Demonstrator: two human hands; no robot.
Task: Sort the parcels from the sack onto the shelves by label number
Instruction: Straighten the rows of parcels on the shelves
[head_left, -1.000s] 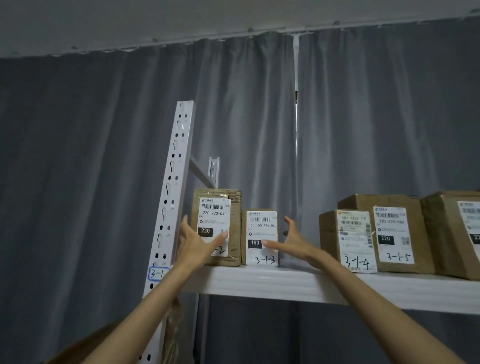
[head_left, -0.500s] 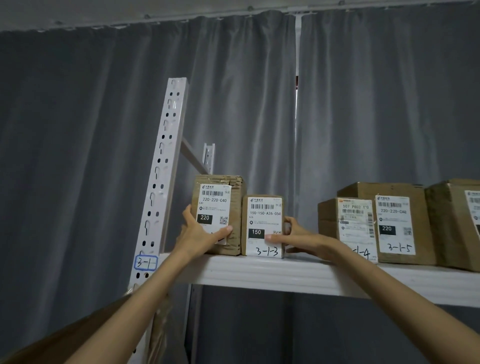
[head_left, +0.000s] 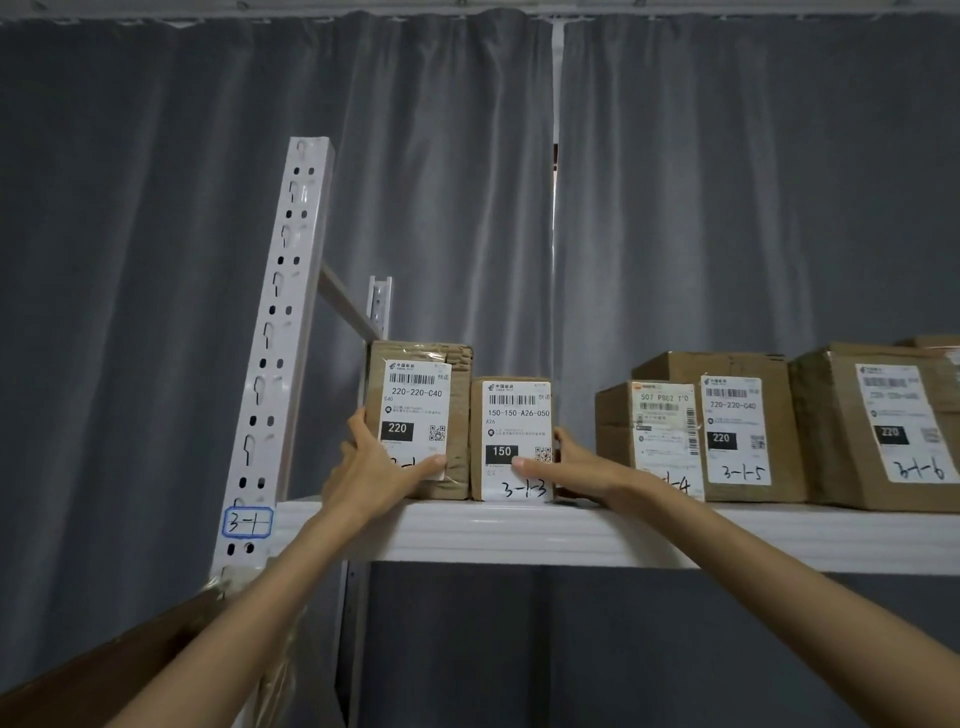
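Shelf (head_left: 597, 535) first: a white board high on the rack, carrying the parcels in a row at its front edge. Right of a gap stand three bigger boxes, marked 3-1-4 (head_left: 647, 441), 3-1-5 (head_left: 748, 431) and 3-1-6 (head_left: 883, 431). At the left end, the taller parcel (head_left: 421, 415) touches the shorter 3-1-3 parcel (head_left: 511, 441). The left hand (head_left: 374, 467) grips the taller one, thumb across its label, covering the handwritten number; the right hand (head_left: 576, 462) clasps the 3-1-3 parcel's right side, thumb on its face. With arms stretched overhead, a squeeze or tug off-line would likely tip either narrow box forward off the edge.
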